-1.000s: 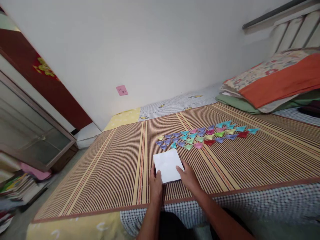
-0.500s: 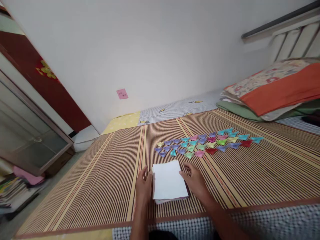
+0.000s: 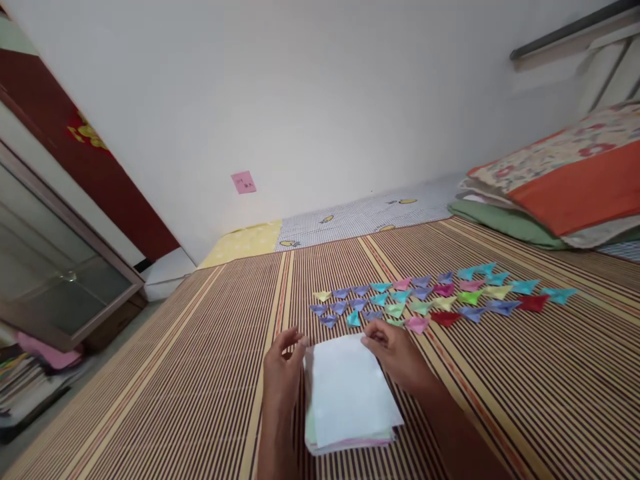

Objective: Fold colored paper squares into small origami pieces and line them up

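Note:
A stack of paper sheets (image 3: 350, 442) lies on the striped mat, with pale green and pink edges showing under its white top sheet (image 3: 353, 393). That top sheet sits slightly askew on the others. At its far right corner, my right hand (image 3: 397, 353) pinches the edge between thumb and fingers. My left hand (image 3: 286, 363) is at the far left corner, fingers curled in a pinch against the paper; the exact contact is hard to see. Just beyond the hands, small folded paper pieces (image 3: 420, 307) in several colours stand in rows.
The striped mat (image 3: 200, 360) covers the bed. Pillows (image 3: 580, 173) and a folded green cloth (image 3: 505, 223) are stacked at the right. A pink note (image 3: 243, 182) is on the white wall. A glass-fronted cabinet (image 3: 55, 267) stands at the left.
Both hands have moved to the far corners of the stack and their fingers have closed in. The top sheet has turned slightly, exposing coloured sheets beneath. The camera view has shifted closer.

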Demonstrator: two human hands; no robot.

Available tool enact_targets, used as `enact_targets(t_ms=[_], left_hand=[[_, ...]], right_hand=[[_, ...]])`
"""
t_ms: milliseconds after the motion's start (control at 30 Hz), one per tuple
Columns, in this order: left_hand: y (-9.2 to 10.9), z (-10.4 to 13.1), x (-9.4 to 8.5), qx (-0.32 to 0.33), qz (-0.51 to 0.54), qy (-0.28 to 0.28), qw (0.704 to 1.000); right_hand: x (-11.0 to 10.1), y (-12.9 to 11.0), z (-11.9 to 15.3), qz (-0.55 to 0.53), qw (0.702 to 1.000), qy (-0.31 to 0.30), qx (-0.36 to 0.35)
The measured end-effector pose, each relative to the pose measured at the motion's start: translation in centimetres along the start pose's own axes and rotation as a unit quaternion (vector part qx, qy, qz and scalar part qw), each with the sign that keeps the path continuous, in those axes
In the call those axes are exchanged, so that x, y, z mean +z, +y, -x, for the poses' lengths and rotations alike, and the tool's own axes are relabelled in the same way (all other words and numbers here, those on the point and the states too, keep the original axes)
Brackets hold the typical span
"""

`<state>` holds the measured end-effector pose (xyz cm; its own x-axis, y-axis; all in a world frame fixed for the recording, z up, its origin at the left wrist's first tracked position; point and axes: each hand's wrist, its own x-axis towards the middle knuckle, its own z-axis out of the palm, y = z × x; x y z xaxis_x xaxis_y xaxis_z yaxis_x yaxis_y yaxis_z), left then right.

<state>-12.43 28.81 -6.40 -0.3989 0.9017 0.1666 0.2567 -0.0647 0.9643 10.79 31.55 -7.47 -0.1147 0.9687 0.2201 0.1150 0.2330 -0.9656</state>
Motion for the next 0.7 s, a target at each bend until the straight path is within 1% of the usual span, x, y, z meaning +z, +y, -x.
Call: enact_targets(t_ms=[67, 133, 200, 233, 267, 367, 433, 467, 500, 567, 633, 700], left_hand=[[0.7, -0.2, -0.2, -0.003, 0.023, -0.011, 1.000], [1.4, 0.0, -0.2, -0.012, 0.051, -0.038, 0.998], [2.2, 0.4, -0.1, -0.037, 0.099, -0.092, 0.990], [2.5, 0.7, 0.1, -0.056, 0.129, -0.127, 0.982], [2.8, 1.0, 0.3, -0.065, 0.141, -0.150, 0.976], [3.2, 1.8, 1.0, -0.098, 0.173, -0.196, 0.960], [3.0, 2.0, 1.5, -0.119, 0.208, -0.196, 0.951], [2.9, 2.0, 1.7, -0.125, 0.228, -0.185, 0.948], [2.8, 2.0, 1.9, -0.129, 0.245, -0.171, 0.946], [2.5, 1.9, 2.2, -0.135, 0.271, -0.148, 0.941], [2.5, 1.8, 2.2, -0.130, 0.270, -0.133, 0.945], [2.6, 1.8, 2.2, -0.125, 0.259, -0.126, 0.949]], right_hand=[[-0.5, -0.5, -0.4, -0.028, 1.000, 0.009, 0.004], [-0.8, -0.9, -0.9, -0.055, 0.998, 0.022, 0.012], [-1.0, -1.3, -1.5, -0.078, 0.996, 0.036, 0.019], [-1.0, -1.5, -1.8, -0.089, 0.995, 0.043, 0.023], [-1.1, -1.6, -2.0, -0.099, 0.993, 0.051, 0.026], [-1.2, -2.0, -2.5, -0.127, 0.989, 0.070, 0.037], [-1.3, -2.2, -2.4, -0.143, 0.987, 0.065, 0.044], [-1.4, -2.4, -2.3, -0.151, 0.986, 0.053, 0.047], [-1.5, -2.5, -2.2, -0.157, 0.986, 0.037, 0.051], [-1.7, -2.6, -2.0, -0.165, 0.984, -0.017, 0.059], [-2.0, -2.7, -1.9, -0.167, 0.981, -0.068, 0.070], [-2.2, -2.7, -1.9, -0.167, 0.979, -0.088, 0.078]])
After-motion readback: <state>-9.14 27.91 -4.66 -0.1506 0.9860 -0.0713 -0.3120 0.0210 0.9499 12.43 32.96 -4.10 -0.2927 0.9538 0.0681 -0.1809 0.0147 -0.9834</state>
